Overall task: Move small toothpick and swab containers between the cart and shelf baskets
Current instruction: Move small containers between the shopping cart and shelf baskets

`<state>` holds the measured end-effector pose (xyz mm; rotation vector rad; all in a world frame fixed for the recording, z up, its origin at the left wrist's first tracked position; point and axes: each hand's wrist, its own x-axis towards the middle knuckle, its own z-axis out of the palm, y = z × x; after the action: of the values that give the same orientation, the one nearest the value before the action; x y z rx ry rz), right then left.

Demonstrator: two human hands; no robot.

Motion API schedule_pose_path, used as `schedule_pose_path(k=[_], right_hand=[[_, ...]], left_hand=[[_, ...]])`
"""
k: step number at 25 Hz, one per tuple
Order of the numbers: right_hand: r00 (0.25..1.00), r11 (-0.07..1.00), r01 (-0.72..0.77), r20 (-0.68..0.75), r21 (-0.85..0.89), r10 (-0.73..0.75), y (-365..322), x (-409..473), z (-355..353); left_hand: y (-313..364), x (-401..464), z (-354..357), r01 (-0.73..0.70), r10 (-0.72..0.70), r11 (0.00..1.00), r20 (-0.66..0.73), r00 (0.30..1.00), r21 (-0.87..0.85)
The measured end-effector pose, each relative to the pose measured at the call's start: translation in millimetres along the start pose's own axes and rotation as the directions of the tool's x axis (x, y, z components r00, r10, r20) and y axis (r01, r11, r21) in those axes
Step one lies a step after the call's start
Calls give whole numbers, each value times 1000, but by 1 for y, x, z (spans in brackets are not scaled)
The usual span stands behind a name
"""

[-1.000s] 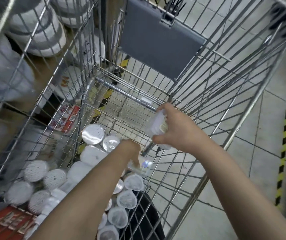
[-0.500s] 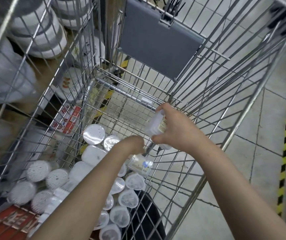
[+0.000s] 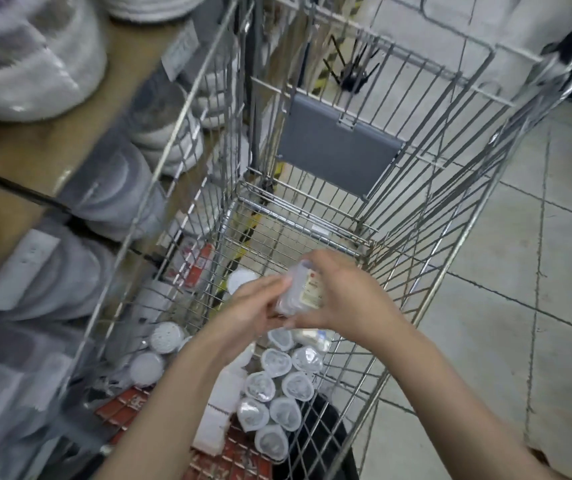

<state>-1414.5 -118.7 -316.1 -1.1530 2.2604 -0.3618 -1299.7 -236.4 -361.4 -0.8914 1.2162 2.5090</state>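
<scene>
Fingers of both hands meet on one small clear plastic container with a beige label [image 3: 300, 289], held up above the silver wire shopping cart [image 3: 398, 188]. Her right hand [image 3: 343, 299] curls round it from the right; the left hand [image 3: 253, 310] pinches its left edge. Below, more small round white-lidded containers [image 3: 277, 386] lie clustered on the cart's bottom, beside a shelf of wrapped white goods [image 3: 35, 53].
</scene>
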Motion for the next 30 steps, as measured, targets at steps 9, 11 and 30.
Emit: schedule_pose_path(k=[9, 11, 30], right_hand=[[992, 967, -20, -119, 254, 52, -119, -114, -50], [995, 959, 59, -92, 276, -34, -146, -134, -51], [395, 660, 559, 539, 503, -744, -423, -356, 112]], left_hand=[[40, -210, 2, -252, 194, 965, -461, 866, -66], [34, -262, 0, -330, 227, 940, -565, 793, -86], [-273, -678, 102, -907, -38, 393, -982, -183, 154]])
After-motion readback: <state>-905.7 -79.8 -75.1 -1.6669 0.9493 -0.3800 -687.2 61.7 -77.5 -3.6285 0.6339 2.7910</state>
